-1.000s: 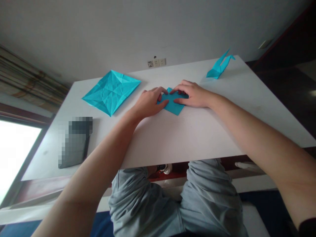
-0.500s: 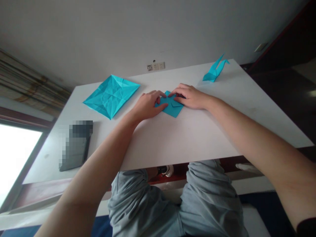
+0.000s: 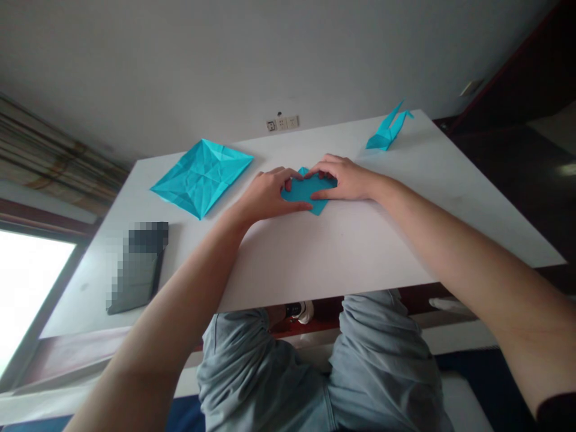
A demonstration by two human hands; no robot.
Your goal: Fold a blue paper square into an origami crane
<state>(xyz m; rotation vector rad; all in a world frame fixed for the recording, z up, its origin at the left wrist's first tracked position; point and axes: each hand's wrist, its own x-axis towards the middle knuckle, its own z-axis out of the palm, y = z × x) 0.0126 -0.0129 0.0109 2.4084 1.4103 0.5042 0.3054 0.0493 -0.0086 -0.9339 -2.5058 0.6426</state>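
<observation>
A small folded piece of blue paper (image 3: 299, 191) lies on the white table between my hands. My left hand (image 3: 270, 195) holds its left side, with the thumb stretched along the lower edge and the index finger near the top corner. On the right side, my right hand (image 3: 346, 179) has its index fingertip near the top corner and its thumb across the paper. The two index fingertips are close together. The hands hide parts of both side corners.
A creased blue sheet (image 3: 204, 177) lies spread at the back left. A blue paper crane (image 3: 386, 135) stands at the back right of the white table (image 3: 288, 258). A dark, partly pixelated tablet-like object (image 3: 137, 276) rests at the left. Wall sockets (image 3: 282, 123) are behind the table.
My right thumb has moved down and left over the paper, now covering the small flap. My left thumb has stretched farther right along the lower edge. The view has shifted slightly.
</observation>
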